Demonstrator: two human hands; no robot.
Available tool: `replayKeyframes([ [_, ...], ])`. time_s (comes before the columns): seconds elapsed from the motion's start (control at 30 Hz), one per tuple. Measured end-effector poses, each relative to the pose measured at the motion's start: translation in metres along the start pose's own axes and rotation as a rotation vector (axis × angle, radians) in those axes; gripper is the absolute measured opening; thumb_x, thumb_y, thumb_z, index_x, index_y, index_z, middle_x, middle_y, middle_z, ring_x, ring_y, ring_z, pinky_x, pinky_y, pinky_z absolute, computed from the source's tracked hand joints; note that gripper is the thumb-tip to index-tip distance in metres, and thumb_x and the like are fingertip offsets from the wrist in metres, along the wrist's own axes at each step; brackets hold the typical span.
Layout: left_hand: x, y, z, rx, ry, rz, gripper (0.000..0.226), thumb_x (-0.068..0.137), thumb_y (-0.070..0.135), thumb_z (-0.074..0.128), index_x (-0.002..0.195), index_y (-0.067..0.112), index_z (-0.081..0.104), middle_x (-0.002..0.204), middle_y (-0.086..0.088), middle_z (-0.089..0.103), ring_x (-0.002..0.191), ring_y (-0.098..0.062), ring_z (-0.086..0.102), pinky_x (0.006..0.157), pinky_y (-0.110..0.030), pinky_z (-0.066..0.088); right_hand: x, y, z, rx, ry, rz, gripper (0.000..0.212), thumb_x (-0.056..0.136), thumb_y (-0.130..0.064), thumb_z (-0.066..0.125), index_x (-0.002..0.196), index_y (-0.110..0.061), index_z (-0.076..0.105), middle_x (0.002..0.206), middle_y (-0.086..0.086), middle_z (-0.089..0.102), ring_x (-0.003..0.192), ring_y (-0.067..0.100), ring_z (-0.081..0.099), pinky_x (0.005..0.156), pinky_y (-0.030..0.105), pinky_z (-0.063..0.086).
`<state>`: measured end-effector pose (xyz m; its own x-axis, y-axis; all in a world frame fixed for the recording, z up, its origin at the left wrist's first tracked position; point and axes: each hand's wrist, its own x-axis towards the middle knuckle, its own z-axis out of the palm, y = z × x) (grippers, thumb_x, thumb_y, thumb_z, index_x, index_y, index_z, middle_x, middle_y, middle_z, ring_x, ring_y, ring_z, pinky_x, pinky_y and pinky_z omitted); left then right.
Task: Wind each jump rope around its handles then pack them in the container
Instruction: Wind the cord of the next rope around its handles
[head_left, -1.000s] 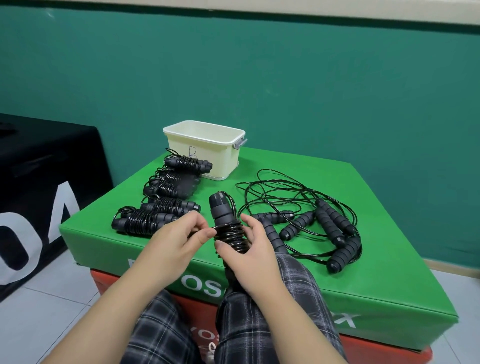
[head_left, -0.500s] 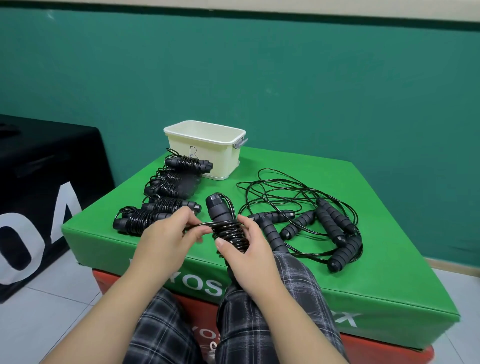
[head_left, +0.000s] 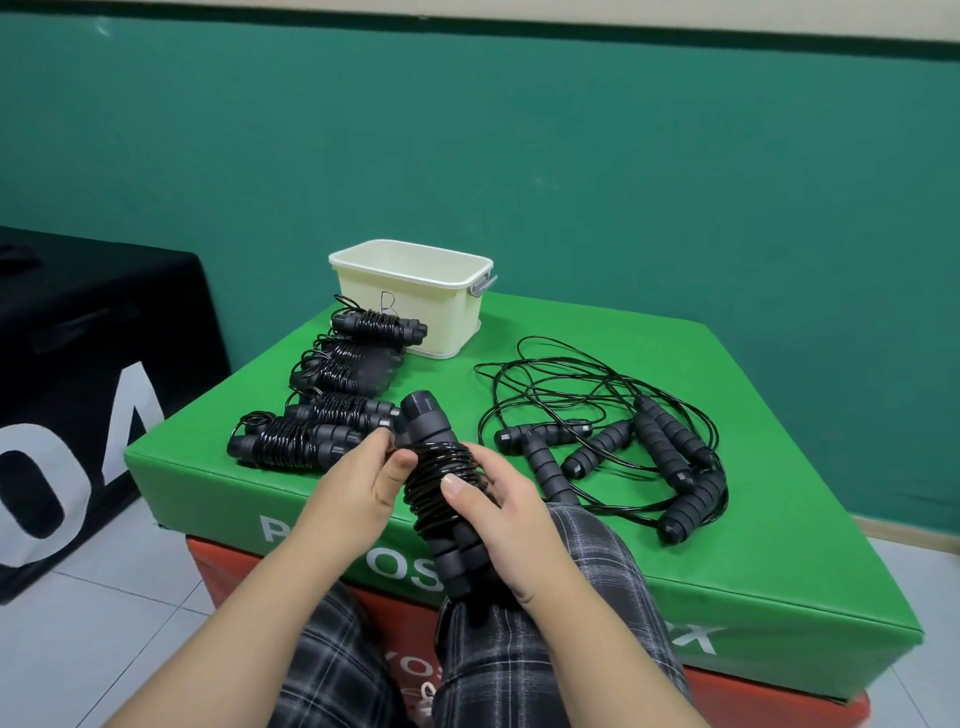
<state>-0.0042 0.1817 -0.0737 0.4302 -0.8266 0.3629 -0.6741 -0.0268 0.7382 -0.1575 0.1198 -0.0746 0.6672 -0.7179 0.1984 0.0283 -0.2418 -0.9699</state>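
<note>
My right hand (head_left: 506, 525) grips a black jump rope (head_left: 434, 478) by its paired handles, thumb pressed on the coils of cord wound round them. My left hand (head_left: 358, 480) pinches the cord at the top of those coils, beside the handle. Several wound jump ropes (head_left: 296, 444) lie in a row on the left of the green box. A tangle of unwound ropes (head_left: 623, 431) with loose black handles lies on the right. The cream container (head_left: 447, 322) stands at the back, behind the row; nothing shows above its rim.
The green padded box (head_left: 753, 545) sits on a red one (head_left: 769, 706), against a teal wall. A black box with white lettering (head_left: 78, 389) stands on the left. My legs in checked trousers are under the hands. White floor tiles lie around.
The left hand has carried the cord round the handles, closing in on the bundle; the bundle now leans with its top end further from me.
</note>
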Motion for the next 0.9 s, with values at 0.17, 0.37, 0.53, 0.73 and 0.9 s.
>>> replayKeyframes([
  [0.17, -0.001, 0.003, 0.005, -0.353, -0.126, -0.088, 0.106, 0.041, 0.102, 0.029, 0.088, 0.015, 0.067, 0.08, 0.002, 0.071, 0.078, -0.009, 0.066, 0.072, -0.022, 0.052, 0.0, -0.001, -0.001, 0.024, -0.006, -0.029, 0.052, 0.072, -0.048, 0.061, 0.116, -0.02, 0.064, 0.106, -0.002, 0.071, 0.101, 0.012, 0.065, 0.093, 0.031, 0.05],
  [0.37, -0.002, 0.018, 0.006, -0.417, 0.108, -0.215, 0.053, 0.068, 0.074, 0.059, 0.072, 0.022, 0.068, 0.059, 0.009, 0.069, 0.061, -0.013, 0.064, 0.05, -0.019, 0.051, -0.004, -0.002, 0.006, -0.345, 0.234, -0.268, 0.035, 0.089, -0.037, 0.054, 0.12, -0.052, 0.049, 0.12, -0.029, 0.047, 0.108, -0.004, 0.049, 0.093, 0.007, 0.037],
  [0.53, -0.004, 0.024, 0.009, -0.177, 0.238, -0.247, 0.033, 0.077, 0.058, 0.064, 0.071, 0.027, 0.07, 0.055, 0.012, 0.065, 0.051, 0.002, 0.057, 0.048, -0.016, 0.04, -0.002, 0.007, 0.013, -0.707, 0.296, -0.458, 0.044, 0.095, -0.032, 0.041, 0.136, -0.021, 0.052, 0.136, -0.001, 0.05, 0.122, 0.012, 0.046, 0.105, 0.019, 0.033],
  [0.73, -0.012, 0.04, 0.007, 0.046, 0.235, -0.139, 0.036, 0.08, 0.053, 0.06, 0.062, 0.022, 0.054, 0.058, 0.007, 0.059, 0.057, -0.005, 0.055, 0.05, -0.02, 0.036, -0.002, 0.001, 0.011, -0.775, 0.103, -0.202, 0.087, 0.09, -0.044, 0.057, 0.152, -0.018, 0.002, 0.16, -0.008, 0.006, 0.145, 0.002, 0.003, 0.109, 0.008, -0.002],
  [0.9, -0.018, 0.047, 0.005, 0.088, 0.207, 0.076, 0.062, 0.085, 0.074, 0.027, 0.063, 0.021, 0.051, 0.059, 0.005, 0.053, 0.06, -0.007, 0.051, 0.055, -0.029, 0.036, -0.007, -0.004, 0.01, -0.612, 0.159, -0.198, 0.073, 0.094, -0.04, 0.054, 0.147, -0.041, 0.004, 0.147, -0.023, 0.023, 0.135, -0.01, 0.018, 0.105, 0.009, 0.018],
])
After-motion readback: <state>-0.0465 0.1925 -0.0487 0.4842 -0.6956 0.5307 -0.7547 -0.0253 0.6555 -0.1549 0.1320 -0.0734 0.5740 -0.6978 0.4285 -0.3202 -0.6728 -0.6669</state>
